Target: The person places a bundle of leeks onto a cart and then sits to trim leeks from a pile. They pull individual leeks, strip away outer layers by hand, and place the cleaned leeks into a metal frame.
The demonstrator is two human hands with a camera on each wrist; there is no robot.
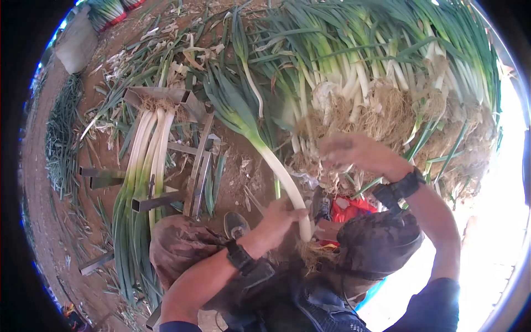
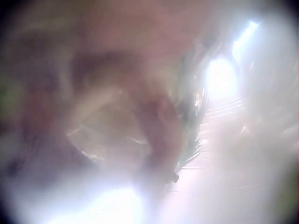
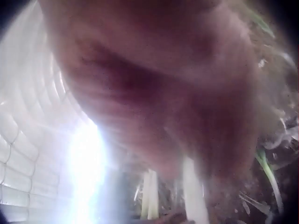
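Note:
In the head view my left hand (image 1: 276,223) grips a long leek by its white stem (image 1: 280,172), low down near the roots (image 1: 318,253). Its green leaves spread up and to the left. My right hand (image 1: 359,154) is raised in front of the root ends of a large pile of leeks (image 1: 387,108), fingers blurred and pointing left; whether it touches the roots is unclear. The left wrist view is too blurred to make out the grip. In the right wrist view the right hand (image 3: 163,102) fills the middle, with white stems (image 3: 194,191) below it.
Several trimmed leeks (image 1: 146,149) lie on a metal frame (image 1: 191,105) at the left, roots against its upper plate. Loose leaves (image 1: 119,66) litter the soil. A white sack (image 1: 77,41) stands at the upper left. Red plastic (image 1: 354,208) lies between the knees.

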